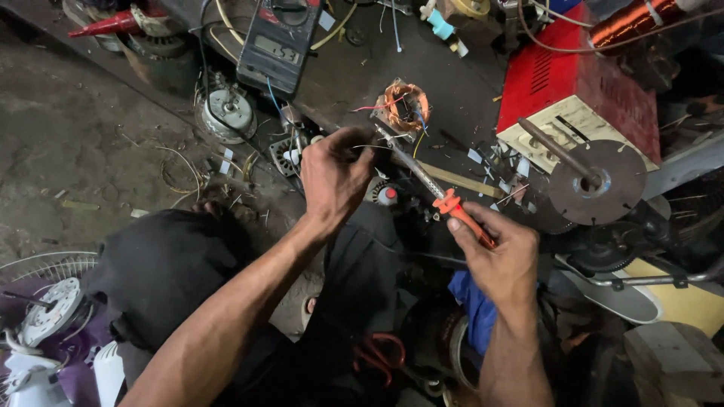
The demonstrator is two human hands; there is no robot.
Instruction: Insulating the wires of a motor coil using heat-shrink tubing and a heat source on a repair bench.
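Observation:
My right hand [498,252] grips the orange handle of a soldering iron [422,177], whose metal shaft slants up and left. Its tip sits just in front of my left hand [334,172], which pinches thin wires between fingers and thumb. Those wires run up to a small motor stator with copper windings [403,105] resting on the dark bench [354,71]. Both forearms reach in from the bottom of the view, over my dark trousers.
A digital multimeter [279,41] lies at the back of the bench. A red metal box [577,94] with a round slotted metal disc [596,181] stands on the right. Fan parts [45,309] lie at lower left, a copper wire spool [633,19] at top right.

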